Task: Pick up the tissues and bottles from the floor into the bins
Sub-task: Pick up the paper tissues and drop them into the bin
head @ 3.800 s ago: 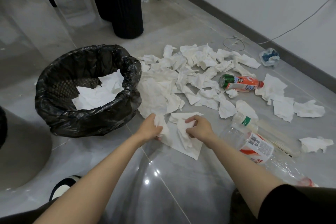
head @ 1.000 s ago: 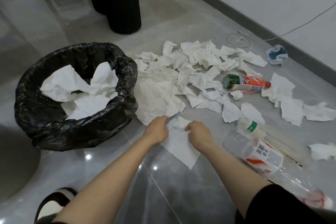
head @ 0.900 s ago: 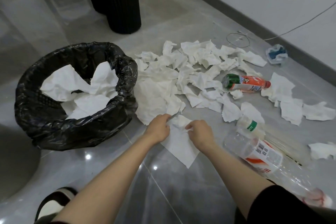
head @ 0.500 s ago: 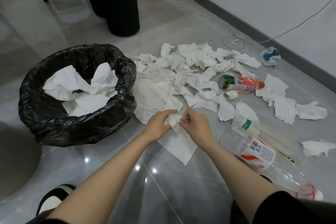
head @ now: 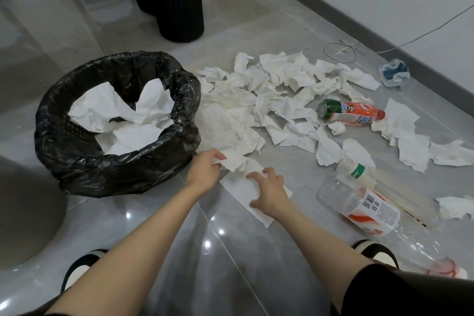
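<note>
The left hand (head: 205, 173) pinches a crumpled white paper tissue (head: 237, 161), bunched and creased, at four o'clock of the black-bagged round bin (head: 115, 169). The right hand (head: 269, 191), fingers spread, presses a flat white tissue sheet (head: 237, 188) lying on the floor at the crumpled tissue's six o'clock.

Glossy grey tiled floor (head: 179, 251) under you, lights glinting off it. At your left sits the black-lined bin (head: 77, 161), and just beside it crumpled tissues (head: 269, 100) spill toward the wall. An orange-labelled bottle (head: 351, 111) lies on its side among them. Nearer you is a flat sheet (head: 243, 192), with a clear bottle (head: 364, 202) lying to its right. A black ribbed cylinder (head: 177, 2) stands at the back.
</note>
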`<state>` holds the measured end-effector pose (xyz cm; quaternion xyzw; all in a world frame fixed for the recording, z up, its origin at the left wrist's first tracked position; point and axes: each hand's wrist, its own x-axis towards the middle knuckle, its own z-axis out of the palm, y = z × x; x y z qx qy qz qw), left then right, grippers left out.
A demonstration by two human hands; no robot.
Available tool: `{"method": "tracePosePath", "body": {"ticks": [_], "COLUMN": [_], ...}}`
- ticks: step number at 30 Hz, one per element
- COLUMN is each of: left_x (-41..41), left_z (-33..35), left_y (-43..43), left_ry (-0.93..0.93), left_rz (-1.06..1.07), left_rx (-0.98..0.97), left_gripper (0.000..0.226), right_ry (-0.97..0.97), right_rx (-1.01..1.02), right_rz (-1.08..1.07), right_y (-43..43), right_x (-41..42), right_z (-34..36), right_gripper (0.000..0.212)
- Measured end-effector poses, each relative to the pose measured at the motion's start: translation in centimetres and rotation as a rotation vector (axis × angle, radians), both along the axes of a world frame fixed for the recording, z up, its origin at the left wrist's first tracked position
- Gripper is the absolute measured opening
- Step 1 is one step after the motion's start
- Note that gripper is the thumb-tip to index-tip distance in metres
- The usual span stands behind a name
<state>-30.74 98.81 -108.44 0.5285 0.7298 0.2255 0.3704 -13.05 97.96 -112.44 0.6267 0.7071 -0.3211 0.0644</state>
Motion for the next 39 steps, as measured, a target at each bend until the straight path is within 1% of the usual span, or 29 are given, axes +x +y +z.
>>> {"method": "tracePosePath", "body": {"ticks": [2, 4, 7, 10, 14, 16, 19, 21, 24, 27, 29, 31, 34, 37, 39], "left_x": [-0.4, -0.7, -0.9, -1.0, -0.7, -0.2, 0.7, 1.2, 1.2, -0.2, -2.1, -4.5, -8.2, -12.1, -14.4], "left_z": [-0.1, -0.3, -0.6, -0.6, 0.6, 1.8, 4.2, 5.9, 9.0, 12.9, 15.1, 16.5, 17.8, 18.2, 17.9], "left_y": [-0.1, -0.2, -0.3, -0.3, -0.2, -0.3, -0.3, -0.1, 0.3, 0.4, 0.5, 0.5, 0.0, -0.4, -0.6], "left_ry": [-0.043, -0.073, -0.044, -0.015, 0.013, 0.018, -0.007, -0.057, -0.136, -0.174, -0.121, -0.048, 0.009, 0.155, 0.242], "left_rz": [0.005, 0.006, -0.035, -0.081, -0.091, -0.102, -0.123, -0.113, -0.044, 0.026, 0.087, 0.148, 0.217, 0.235, 0.227], "left_rx": [-0.008, -0.027, -0.043, -0.032, -0.003, 0.050, 0.149, 0.216, 0.337, 0.476, 0.556, 0.589, 0.564, 0.513, 0.479], "left_gripper": [0.027, 0.032, 0.038, 0.045, 0.042, 0.037, 0.042, 0.045, 0.044, 0.042, 0.043, 0.044, 0.046, 0.044, 0.047], "right_ry": [-0.039, -0.049, -0.070, -0.032, 0.181, 0.291, 0.448, 0.548, 0.700, 0.813, 0.869, 0.886, 0.843, 0.764, 0.675], "right_rx": [0.013, 0.035, 0.059, 0.020, 0.059, 0.141, 0.245, 0.289, 0.359, 0.423, 0.436, 0.431, 0.420, 0.423, 0.432], "right_rz": [0.008, 0.020, 0.045, -0.067, -0.333, -0.498, -0.750, -0.844, -0.890, -0.846, -0.776, -0.657, -0.456, -0.285, -0.165], "right_y": [0.1, 0.6, 1.0, 0.9, 0.5, 0.7, 2.0, 3.2, 4.6, 5.3, 5.6, 5.6, 5.7, 6.0, 6.3], "right_x": [-0.4, -0.6, -0.7, -0.5, 0.1, 0.1, -0.3, -1.0, -2.4, -4.6, -6.5, -8.7, -12.5, -16.7, -19.1], "right_z": [-0.4, -0.6, -0.7, -1.0, -0.5, 0.7, 3.6, 6.1, 10.1, 14.3, 16.8, 18.6, 20.1, 20.7, 20.5], "right_gripper": [0.059, 0.046, 0.025, 0.019, 0.019, 0.022, 0.019, 0.015, 0.012, 0.012, 0.011, 0.012, 0.013, 0.016, 0.017]}}
